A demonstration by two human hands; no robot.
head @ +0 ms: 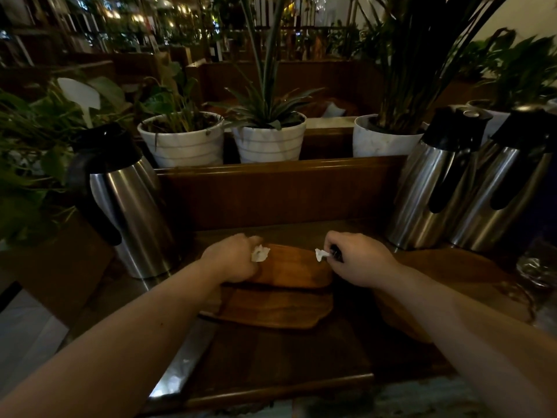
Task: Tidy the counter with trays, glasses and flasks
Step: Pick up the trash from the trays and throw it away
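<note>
Two wooden trays lie stacked in the middle of the counter; the upper tray [294, 267] sits a little farther back than the lower tray [271, 312]. My left hand [233, 257] rests on the upper tray's left end, closed around a crumpled white tissue [259, 253]. My right hand [358, 259] is at the tray's right end, pinching a small white scrap of paper [322, 254] and something dark. A steel flask with a black lid [126, 200] stands to the left. Two more steel flasks [434, 182] [506, 188] stand to the right.
A larger round wooden tray [470, 276] lies at the right under my right forearm, with clear glasses [536, 263] beyond it. White plant pots [184, 140] [268, 140] [382, 137] stand on a raised wooden ledge behind the counter. Leafy plants crowd the left side.
</note>
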